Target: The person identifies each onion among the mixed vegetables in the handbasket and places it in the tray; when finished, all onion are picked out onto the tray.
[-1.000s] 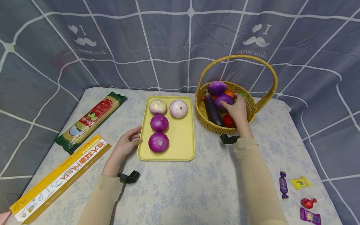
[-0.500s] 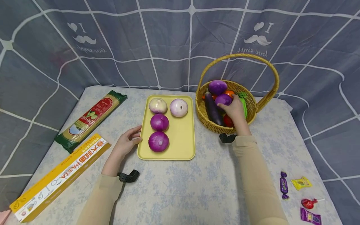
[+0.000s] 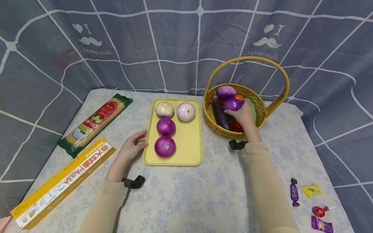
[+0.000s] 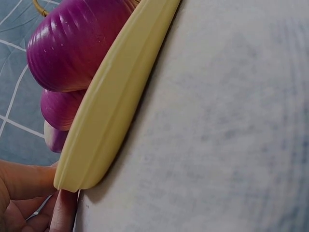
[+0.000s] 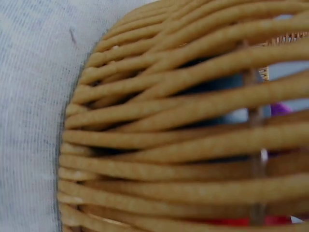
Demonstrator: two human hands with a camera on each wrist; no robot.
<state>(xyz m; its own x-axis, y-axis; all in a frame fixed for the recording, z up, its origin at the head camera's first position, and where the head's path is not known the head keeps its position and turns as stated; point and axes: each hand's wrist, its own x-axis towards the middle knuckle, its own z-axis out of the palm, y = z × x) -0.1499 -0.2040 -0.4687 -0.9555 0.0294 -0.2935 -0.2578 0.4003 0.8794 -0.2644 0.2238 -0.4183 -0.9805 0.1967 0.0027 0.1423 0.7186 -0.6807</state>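
Far left on the counter point(image 3: 189, 194) there's a yellow pasta box point(image 3: 62, 183) and a green spaghetti pack point(image 3: 96, 123), both just lying there, well apart from the action.

The left hand point(image 3: 132, 147) rests on the counter with its fingers relaxed and fairly straight, fingertips point(image 4: 29, 181) touching the near-left corner of the yellow tray point(image 3: 186, 142). It isn't gripping it, just steadying it. The tray holds four onions in its left half: two pale ones point(image 3: 164, 109) at the back, two purple ones point(image 3: 165, 146) in front, bunched close together. The right half is bare.

The right hand point(image 3: 244, 113) is inside the wicker basket point(image 3: 209, 116), fingers curled around a purple onion point(image 3: 232, 104). That onion sits low among the rest of the basket: another purple onion point(image 3: 225, 92) behind it, an eggplant point(image 3: 220, 113) just to its left, a red tomato-looking thing point(image 3: 236, 126) under the wrist, bits of orange and green at the back. The right wrist view only shows the weave, so I can't check the grip from there.

What could go wrong, I'd guess: the onion is round and slick, so a shallow grip could let it roll back into the pile. Lifting it might also nudge the eggplant, or clip the basket handle point(image 3: 247, 60) overhead. And since the left hand only touches the tray, a hard bump could slide it.

Far right, a few candies point(image 3: 310, 189) sit near the counter edge, out of the way.
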